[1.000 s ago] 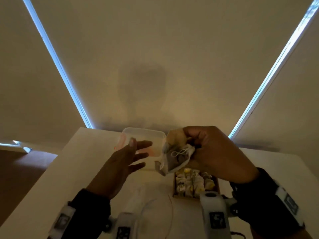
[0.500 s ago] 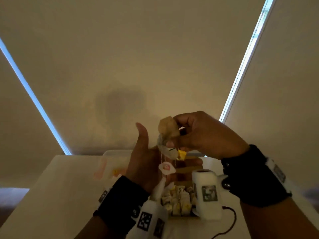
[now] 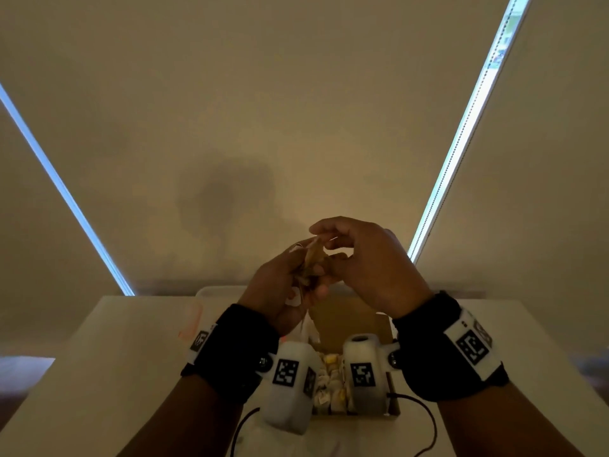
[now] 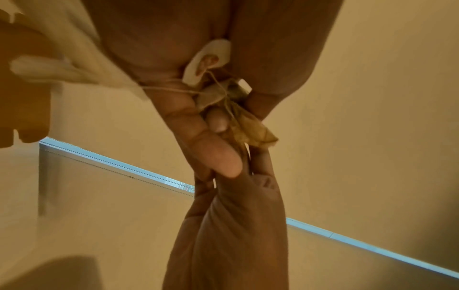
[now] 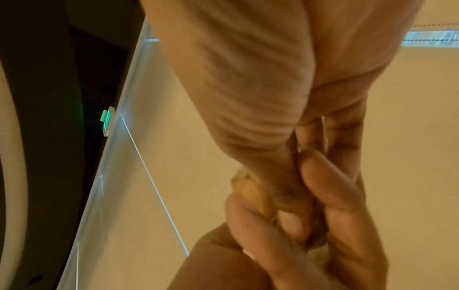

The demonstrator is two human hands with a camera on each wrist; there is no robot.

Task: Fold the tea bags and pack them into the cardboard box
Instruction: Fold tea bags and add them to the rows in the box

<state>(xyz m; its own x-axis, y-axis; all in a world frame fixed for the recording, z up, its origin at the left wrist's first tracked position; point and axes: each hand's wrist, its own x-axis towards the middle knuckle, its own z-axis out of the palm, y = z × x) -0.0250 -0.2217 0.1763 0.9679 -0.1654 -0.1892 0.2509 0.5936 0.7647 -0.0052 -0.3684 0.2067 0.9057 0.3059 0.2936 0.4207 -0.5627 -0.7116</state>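
Black wristbands [image 3: 237, 344], white camera modules [image 3: 290, 377] bearing square coded markers.

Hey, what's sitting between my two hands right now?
A crumpled tea bag, pinched between the left hand and the right hand. The left wrist view shows its string and paper tag.

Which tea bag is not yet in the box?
The tea bag held up between both hands, above the box; the others lie packed inside it.
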